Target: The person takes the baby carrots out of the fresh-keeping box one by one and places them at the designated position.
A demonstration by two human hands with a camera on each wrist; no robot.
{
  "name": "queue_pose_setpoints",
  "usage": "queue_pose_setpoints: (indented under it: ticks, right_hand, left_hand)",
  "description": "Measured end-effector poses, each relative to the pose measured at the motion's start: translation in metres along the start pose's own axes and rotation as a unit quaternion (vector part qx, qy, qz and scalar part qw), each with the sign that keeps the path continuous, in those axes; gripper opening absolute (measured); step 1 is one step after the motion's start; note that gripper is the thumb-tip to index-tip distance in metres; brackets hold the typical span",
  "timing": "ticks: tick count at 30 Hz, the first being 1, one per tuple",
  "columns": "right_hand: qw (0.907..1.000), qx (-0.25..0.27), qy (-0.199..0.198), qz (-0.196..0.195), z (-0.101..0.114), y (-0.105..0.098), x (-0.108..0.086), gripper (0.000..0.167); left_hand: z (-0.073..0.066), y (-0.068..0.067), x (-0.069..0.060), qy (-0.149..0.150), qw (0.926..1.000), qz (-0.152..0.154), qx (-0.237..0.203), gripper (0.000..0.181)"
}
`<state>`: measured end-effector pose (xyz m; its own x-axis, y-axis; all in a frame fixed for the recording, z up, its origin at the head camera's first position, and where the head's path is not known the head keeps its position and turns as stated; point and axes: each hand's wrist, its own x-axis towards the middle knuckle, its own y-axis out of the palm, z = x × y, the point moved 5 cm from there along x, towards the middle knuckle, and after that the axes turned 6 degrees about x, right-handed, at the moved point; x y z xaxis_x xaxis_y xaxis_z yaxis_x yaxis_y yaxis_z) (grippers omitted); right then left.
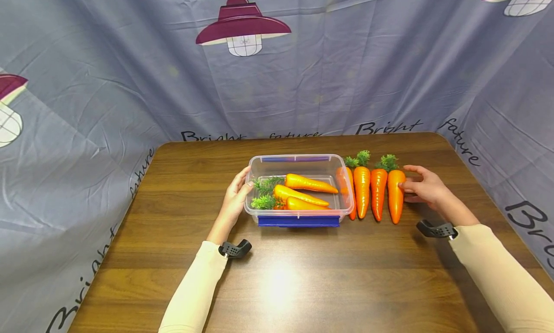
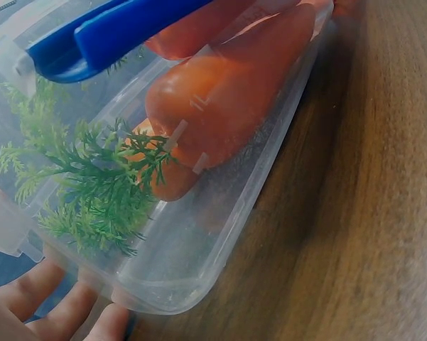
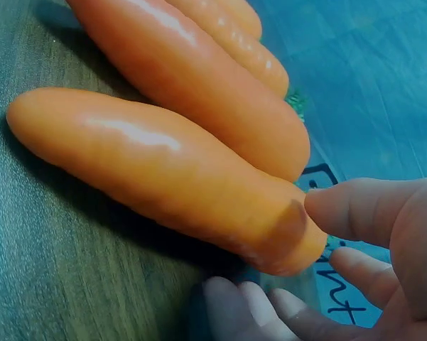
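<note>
A clear plastic container point(image 1: 298, 217) with a blue clasp point(image 1: 298, 221) on its front holds several orange toy carrots point(image 1: 305, 183) with green tops. My left hand point(image 1: 235, 196) holds its left end, thumb at the rim and fingers point(image 2: 67, 312) against the outer wall. Right of the container lies a row of several more carrots, tips toward me. Beside the rightmost carrot point(image 1: 396, 196) is my right hand point(image 1: 426, 186). Its thumb is over the carrot's thick end in the right wrist view, the other fingers spread beyond and beside it; contact is hard to judge.
The brown wooden table point(image 1: 182, 217) extends on both sides and in front of the container. A grey-blue printed curtain point(image 1: 324, 83) hangs along the back and sides. The neighbouring red-orange carrot point(image 1: 378, 193) lies close beside the rightmost one.
</note>
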<state>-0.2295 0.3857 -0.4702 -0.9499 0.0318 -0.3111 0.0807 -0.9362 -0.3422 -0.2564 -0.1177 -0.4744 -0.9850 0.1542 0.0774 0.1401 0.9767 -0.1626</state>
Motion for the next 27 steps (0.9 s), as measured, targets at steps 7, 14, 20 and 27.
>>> queue_pose_setpoints:
  ticks: [7,14,20,27]
  right_hand:
    - [0.999,-0.005,-0.014,-0.043,0.007,-0.008,-0.003,0.072]
    - [0.9924,-0.018,-0.066,-0.102,0.03,-0.015,-0.007,0.061]
    - [0.9863,0.001,-0.13,-0.101,0.067,0.0,-0.012,0.037]
    - [0.9836,-0.04,-0.173,-0.033,0.112,0.045,-0.015,0.048]
  left_hand:
    - [0.0,0.0,-0.001,0.0,1.0,0.001,0.005,0.052]
    - [0.0,-0.001,-0.001,0.001,1.0,0.001,0.004,0.052]
    - [0.001,-0.001,0.001,0.001,1.0,0.002,0.002,0.052]
    - [0.001,0.0,0.001,0.002,1.0,0.0,-0.003,0.052]
